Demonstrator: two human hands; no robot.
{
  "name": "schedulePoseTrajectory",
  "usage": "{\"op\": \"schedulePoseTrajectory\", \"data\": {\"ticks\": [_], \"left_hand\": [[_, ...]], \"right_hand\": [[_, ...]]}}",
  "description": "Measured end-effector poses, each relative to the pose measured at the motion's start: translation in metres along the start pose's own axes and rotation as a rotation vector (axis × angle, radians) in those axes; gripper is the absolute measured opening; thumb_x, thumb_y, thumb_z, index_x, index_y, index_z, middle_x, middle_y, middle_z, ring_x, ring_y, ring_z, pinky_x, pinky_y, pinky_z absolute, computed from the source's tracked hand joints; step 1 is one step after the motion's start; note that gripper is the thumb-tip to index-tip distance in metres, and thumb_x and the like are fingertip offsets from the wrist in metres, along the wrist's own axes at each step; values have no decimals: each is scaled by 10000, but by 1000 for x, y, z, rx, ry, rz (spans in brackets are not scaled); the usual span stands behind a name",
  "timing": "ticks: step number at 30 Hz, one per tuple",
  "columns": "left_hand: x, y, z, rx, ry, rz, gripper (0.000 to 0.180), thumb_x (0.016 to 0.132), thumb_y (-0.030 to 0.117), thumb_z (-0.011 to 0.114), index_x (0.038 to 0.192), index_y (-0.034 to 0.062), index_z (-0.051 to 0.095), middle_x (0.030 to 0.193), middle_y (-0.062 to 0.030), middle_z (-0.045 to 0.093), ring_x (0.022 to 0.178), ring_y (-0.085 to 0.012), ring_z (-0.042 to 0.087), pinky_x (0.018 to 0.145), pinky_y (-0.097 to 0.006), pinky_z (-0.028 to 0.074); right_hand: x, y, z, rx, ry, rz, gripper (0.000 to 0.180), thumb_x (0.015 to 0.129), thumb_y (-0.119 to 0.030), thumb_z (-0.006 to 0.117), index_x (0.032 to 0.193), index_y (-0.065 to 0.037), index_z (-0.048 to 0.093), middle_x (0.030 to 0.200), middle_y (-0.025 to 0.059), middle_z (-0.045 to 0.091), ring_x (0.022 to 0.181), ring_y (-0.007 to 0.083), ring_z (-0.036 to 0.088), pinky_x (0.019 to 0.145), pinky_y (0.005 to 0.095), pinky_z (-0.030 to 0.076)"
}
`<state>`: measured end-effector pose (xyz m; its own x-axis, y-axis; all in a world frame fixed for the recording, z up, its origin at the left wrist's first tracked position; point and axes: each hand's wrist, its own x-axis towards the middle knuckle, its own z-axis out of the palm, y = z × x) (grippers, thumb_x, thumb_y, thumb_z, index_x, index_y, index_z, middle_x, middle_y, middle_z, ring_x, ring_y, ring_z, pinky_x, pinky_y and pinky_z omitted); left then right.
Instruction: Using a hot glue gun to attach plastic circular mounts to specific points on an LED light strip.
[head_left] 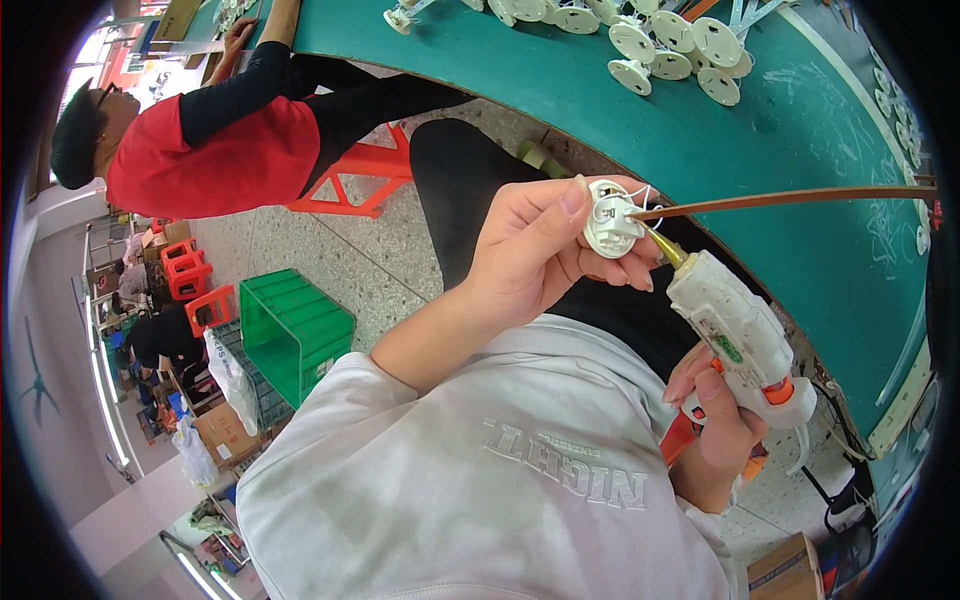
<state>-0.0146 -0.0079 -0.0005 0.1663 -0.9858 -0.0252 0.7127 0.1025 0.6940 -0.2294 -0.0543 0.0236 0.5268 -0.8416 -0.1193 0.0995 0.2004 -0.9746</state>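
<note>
Between the thumb and fingers of my left hand point(535, 240) is a round white plastic part point(611, 222) with raised fittings and thin white wires. A long, narrow brown strip point(790, 201) runs from its middle out to the right, over the table. My right hand point(715, 415) grips a white hot glue gun point(735, 315) by its handle. The gun's brass-coloured nozzle point(668, 248) points up at the white part, close to where the strip meets it. Whether the tip touches cannot be made out.
Several round white discs with stems point(690, 50) lie on the green table point(520, 65). A person in a red top point(225, 150) sits at the left by a red stool point(365, 172). On the floor are a green crate point(295, 330) and a cardboard box point(785, 570).
</note>
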Motion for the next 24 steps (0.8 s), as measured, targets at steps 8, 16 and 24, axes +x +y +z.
{"op": "schedulePoseTrajectory", "data": {"ticks": [8, 16, 24], "left_hand": [[0, 0, 5, 57, 36, 4, 460, 989, 287, 439, 1244, -95, 472, 996, -218, 639, 847, -253, 683, 740, -296, 579], [-2, 3, 8, 170, 83, -35, 554, 981, 334, 435, 1282, -129, 403, 1077, -293, 597, 840, -238, 675, 724, -255, 554], [-1, 1, 12, 261, 92, 53, 494, 976, 310, 461, 1289, -70, 425, 1126, -289, 583, 865, -237, 672, 740, -259, 555]], "right_hand": [[-1, 3, -4, -61, -16, -33, 119, 847, -66, 545, 846, 53, 547, 595, 105, 556, 486, 168, 526, 429, 253, 406], [-4, 5, -8, -66, -38, -65, 104, 840, -26, 535, 886, 65, 551, 603, 103, 555, 493, 169, 524, 437, 259, 408], [-9, 2, -16, -225, -45, 23, 300, 726, -128, 736, 983, -4, 643, 771, 40, 645, 673, 169, 568, 647, 276, 430]]}}
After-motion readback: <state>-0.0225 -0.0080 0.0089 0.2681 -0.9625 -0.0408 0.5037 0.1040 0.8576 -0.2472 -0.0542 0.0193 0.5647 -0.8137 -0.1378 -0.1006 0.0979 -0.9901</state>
